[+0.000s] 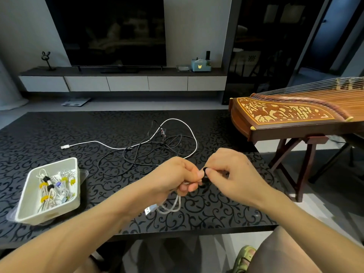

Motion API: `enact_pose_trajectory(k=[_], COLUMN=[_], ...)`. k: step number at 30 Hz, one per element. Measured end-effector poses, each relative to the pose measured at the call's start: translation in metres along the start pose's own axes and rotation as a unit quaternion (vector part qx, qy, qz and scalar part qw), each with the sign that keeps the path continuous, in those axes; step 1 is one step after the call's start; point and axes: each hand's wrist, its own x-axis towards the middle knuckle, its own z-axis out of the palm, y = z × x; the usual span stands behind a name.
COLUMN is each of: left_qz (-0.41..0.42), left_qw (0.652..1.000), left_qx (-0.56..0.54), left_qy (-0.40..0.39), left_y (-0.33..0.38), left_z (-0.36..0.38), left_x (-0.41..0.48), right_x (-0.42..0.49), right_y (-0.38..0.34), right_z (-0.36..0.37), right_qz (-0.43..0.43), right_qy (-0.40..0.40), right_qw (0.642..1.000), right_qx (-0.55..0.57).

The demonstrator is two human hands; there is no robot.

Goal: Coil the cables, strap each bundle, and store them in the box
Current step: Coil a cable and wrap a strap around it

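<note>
Bundle in hand: a coiled white cable [171, 207] is held above the near middle of the table [59, 125], its loops hanging down and towards the person from the left fist, with a plug [150, 210] showing at the lower end.
Left hand: the left hand [173, 178] is curled round the upper part of the coil, so the loops are kept gathered.
Right hand: the right hand [232, 174] is met with the left, and a black strap [204, 175] is pinched between its thumb and forefinger, right at the top of the coil.
Strap against coil: the strap is set crosswise to the coil's long axis; whether it is closed cannot be told, since the fingers cover it.
Step judged: the strapping of this bundle is taken to be under way, not finished.
Box: the white box [49, 212] is seen well to the left of both hands, near the table's front edge, with several strapped bundles already lying in it.
Nearer hand: the box is nearer to the left hand, which also bears the coil, so a leftward carry by that hand is judged the natural one.
Left to do: a loose white cable [189, 131] and tangled black cables [137, 154] are spread beyond the hands, towards the far side.
</note>
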Motion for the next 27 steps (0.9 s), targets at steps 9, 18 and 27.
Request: enact_pose_trajectory(k=[9,18,27], left_qz=[-0.216,-0.186,-0.016], left_qw=[0.963,0.925,0.984], left_qx=[-0.103,-0.173,-0.178], left_qy=[-0.121,-0.284,-0.004], left_y=[-0.001,-0.015,-0.061], left_z=[-0.004,-0.046,-0.019], left_x=[0.008,0.018,0.051], right_x=[-0.015,-0.032,-0.033], right_y=[0.002,0.02,0.013], right_z=[0.005,0.021,0.096], right_qz=[-0.195,-0.018,0.371], right_qy=[-0.051,-0.005,0.147], right_qw=[0.961,0.995,0.819], right_qx=[-0.187,0.093,0.412])
